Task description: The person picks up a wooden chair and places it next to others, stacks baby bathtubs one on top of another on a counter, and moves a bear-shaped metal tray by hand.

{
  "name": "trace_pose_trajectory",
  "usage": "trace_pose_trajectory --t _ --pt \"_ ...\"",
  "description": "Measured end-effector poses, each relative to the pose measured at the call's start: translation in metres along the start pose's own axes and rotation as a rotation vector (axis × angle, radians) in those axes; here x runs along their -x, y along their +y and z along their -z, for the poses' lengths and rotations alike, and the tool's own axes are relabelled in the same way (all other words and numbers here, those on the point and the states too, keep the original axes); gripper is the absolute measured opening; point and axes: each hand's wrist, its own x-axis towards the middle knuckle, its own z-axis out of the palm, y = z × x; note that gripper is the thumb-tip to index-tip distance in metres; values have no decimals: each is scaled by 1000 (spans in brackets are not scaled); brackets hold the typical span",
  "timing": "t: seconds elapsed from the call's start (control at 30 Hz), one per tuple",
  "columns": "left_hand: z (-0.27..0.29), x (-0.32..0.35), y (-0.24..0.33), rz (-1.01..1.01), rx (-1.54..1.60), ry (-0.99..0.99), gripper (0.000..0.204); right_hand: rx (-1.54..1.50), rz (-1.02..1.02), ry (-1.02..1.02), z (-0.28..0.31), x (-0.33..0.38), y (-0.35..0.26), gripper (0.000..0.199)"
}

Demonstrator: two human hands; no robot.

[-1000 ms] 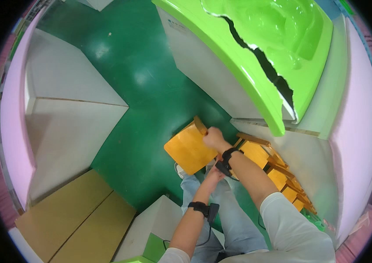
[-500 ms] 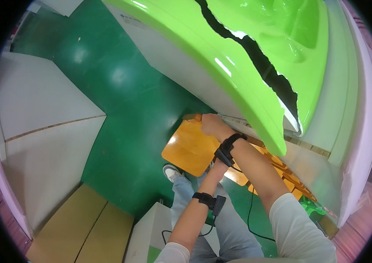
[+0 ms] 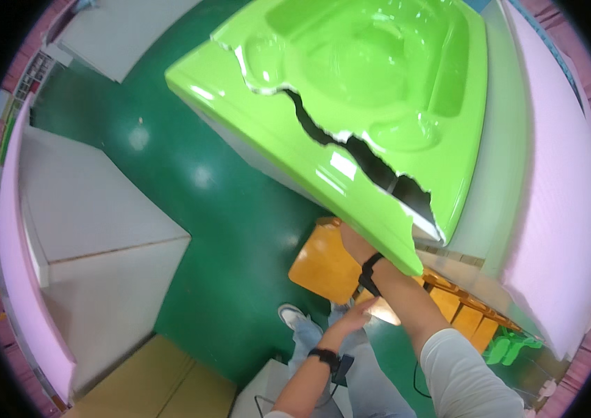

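Right hand (image 3: 352,240) is raised to the yellow-orange board (image 3: 323,261), which lies tilted low in the view above the green floor (image 3: 226,209); the fingers pass out of sight under the lower edge of the green tray, so it cannot be told whether they grasp or lie loose. A black band circles that wrist. Left hand (image 3: 355,313) sits just below the board's near edge, fingers extended and released, holding nothing; a black watch is on its wrist. The green tray (image 3: 372,90), a large moulded glossy piece with sunken basins, fills the upper centre; a jagged crack (image 3: 351,143) runs across it toward its lower right edge. The floor is glossy and shows light glare. White panels (image 3: 100,230) stand at the left, edged by a pink wall (image 3: 24,292). Tan boards (image 3: 163,383) lie at the lower left. A second pink wall (image 3: 553,209) runs down the right side, with orange compartments (image 3: 462,310) at its foot.
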Motion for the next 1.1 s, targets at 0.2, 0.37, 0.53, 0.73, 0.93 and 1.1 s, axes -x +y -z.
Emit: trace_pose_trajectory --t 0.2,0.37,0.53,0.73,0.93,1.1 --pt "22 129 21 293 614 88 59 -153 -215 -356 17 72 23 32" --pt "30 233 87 160 675 338 58 -739 -667 -478 105 173 8 23" --pt "31 327 212 -139 605 459 58 -1373 -1172 -697 266 188 -54 21" --pt "24 392 303 -548 794 443 50 -1581 -816 -635 268 150 -53 30" --pt "37 417 309 -470 769 184 38 -1678 -863 -269 359 128 -146 25" --pt "58 408 314 -296 697 47 36 -1912 -811 -21 383 184 -189 25"
